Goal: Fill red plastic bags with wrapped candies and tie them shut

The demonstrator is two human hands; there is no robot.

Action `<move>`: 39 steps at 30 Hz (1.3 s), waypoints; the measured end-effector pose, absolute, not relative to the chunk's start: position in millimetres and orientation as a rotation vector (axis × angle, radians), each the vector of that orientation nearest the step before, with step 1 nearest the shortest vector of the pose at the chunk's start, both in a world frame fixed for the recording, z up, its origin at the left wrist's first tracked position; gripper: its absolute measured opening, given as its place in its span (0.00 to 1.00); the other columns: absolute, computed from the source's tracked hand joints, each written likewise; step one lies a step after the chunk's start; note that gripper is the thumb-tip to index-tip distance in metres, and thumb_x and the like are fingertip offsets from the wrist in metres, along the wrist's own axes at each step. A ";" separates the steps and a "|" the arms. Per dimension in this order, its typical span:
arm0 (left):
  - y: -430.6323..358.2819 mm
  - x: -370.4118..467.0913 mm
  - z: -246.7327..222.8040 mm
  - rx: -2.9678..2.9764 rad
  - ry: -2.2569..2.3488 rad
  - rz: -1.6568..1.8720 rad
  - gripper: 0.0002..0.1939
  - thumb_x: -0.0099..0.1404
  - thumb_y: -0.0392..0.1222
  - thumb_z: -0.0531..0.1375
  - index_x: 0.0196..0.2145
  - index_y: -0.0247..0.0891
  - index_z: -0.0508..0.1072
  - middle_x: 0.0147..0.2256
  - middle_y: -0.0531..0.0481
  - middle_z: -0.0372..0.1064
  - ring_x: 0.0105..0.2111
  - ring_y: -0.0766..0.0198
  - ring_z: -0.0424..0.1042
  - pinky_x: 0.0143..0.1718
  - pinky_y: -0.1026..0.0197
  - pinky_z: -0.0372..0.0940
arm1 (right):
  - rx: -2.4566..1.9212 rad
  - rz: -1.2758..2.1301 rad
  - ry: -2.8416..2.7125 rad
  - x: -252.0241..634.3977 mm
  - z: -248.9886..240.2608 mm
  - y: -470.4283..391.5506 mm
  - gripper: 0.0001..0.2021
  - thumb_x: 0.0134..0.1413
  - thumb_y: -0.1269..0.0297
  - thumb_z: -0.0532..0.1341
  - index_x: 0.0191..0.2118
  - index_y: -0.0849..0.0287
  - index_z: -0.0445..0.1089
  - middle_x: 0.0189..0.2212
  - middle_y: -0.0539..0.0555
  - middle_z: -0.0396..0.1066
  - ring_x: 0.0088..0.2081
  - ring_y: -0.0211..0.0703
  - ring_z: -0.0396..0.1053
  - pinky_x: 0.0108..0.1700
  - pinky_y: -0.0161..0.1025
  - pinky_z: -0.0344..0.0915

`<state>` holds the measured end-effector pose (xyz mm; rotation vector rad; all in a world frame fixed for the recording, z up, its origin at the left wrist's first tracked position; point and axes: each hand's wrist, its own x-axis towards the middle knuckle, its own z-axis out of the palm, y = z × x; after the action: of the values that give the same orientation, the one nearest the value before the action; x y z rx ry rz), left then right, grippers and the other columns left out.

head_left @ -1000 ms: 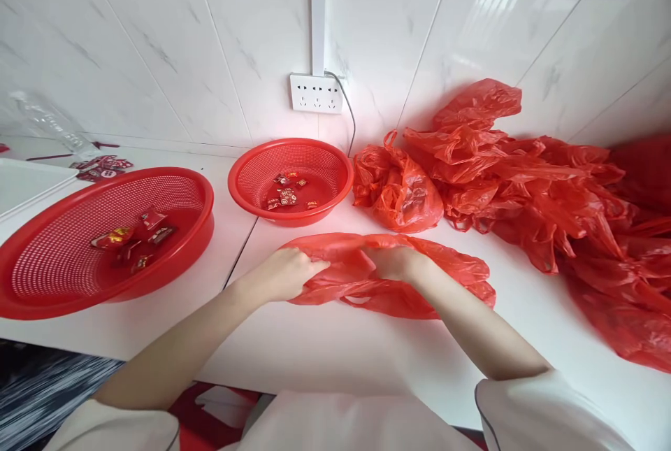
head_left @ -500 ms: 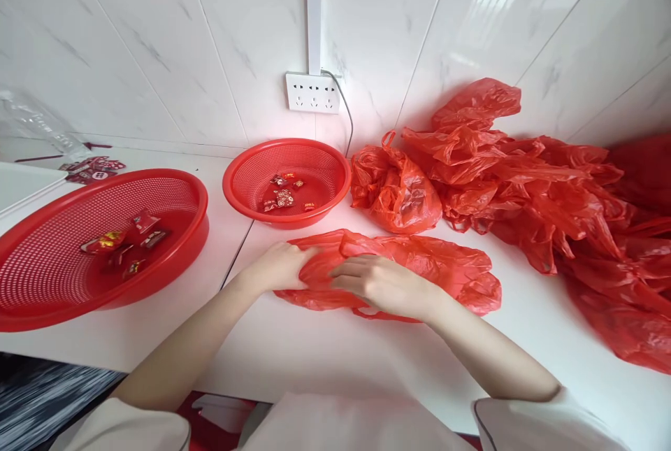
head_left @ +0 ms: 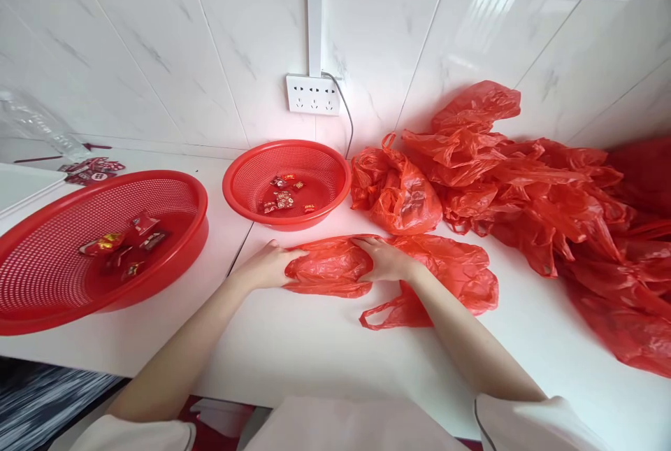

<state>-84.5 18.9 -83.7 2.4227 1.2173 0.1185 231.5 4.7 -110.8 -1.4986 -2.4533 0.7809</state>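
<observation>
On the white tabletop in front of me lies a red plastic bag (head_left: 330, 266), thin and crinkled, bunched between my two hands. My left hand (head_left: 270, 266) grips its left end, thumb on top and the other fingers partly hidden. At the opposite end my right hand (head_left: 385, 259) is closed on the plastic, fingers over the far edge and thumb on the near side. More red plastic (head_left: 456, 273) spreads beyond my right wrist, with a handle loop pointing toward me; I cannot tell whether it belongs to the same bag.
Behind my hands stands a small red basket (head_left: 288, 220) with several wrapped sweets. A larger red basket (head_left: 193, 227) at left also holds several. Right of them, a filled red bag (head_left: 403, 192) adjoins a heap of red bags (head_left: 529, 185). A socket strip (head_left: 313, 94) is on the tiled wall.
My hands have moved apart, the left slightly left and the right up and rightward. The plastic between them is gathered into a rounded bundle, and a handle loop now shows nearer me.
</observation>
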 end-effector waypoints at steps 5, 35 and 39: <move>30.9 -84.1 -81.4 1.368 1.381 0.804 0.32 0.54 0.62 0.60 0.48 0.34 0.72 0.28 0.47 0.71 0.30 0.58 0.72 0.32 0.60 0.64 | -1.382 0.789 -2.424 229.7 -71.2 -1.1 0.28 0.54 0.59 0.62 0.60 0.60 0.61 0.59 0.62 0.62 0.59 0.52 0.60 0.60 0.49 0.58; 13.5 -30.1 -106.9 0.909 0.992 1.124 0.15 0.55 0.42 0.53 0.40 0.36 0.71 0.46 0.45 0.73 0.49 0.54 0.71 0.47 0.53 0.69 | -1.326 0.399 -2.427 190.0 -24.3 1.6 0.10 0.63 0.63 0.55 0.46 0.58 0.68 0.38 0.57 0.72 0.41 0.44 0.72 0.43 0.39 0.65; 10.4 -25.3 -109.7 0.889 0.945 1.096 0.19 0.54 0.41 0.54 0.43 0.35 0.70 0.47 0.44 0.73 0.48 0.52 0.72 0.42 0.54 0.71 | -1.333 0.321 -2.421 183.3 -36.2 7.9 0.11 0.63 0.62 0.54 0.48 0.59 0.67 0.41 0.58 0.71 0.43 0.45 0.71 0.45 0.39 0.64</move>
<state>-25.3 10.4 -109.7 0.8890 0.9454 1.0964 183.3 7.9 -36.2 -1.3331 -2.4212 0.3209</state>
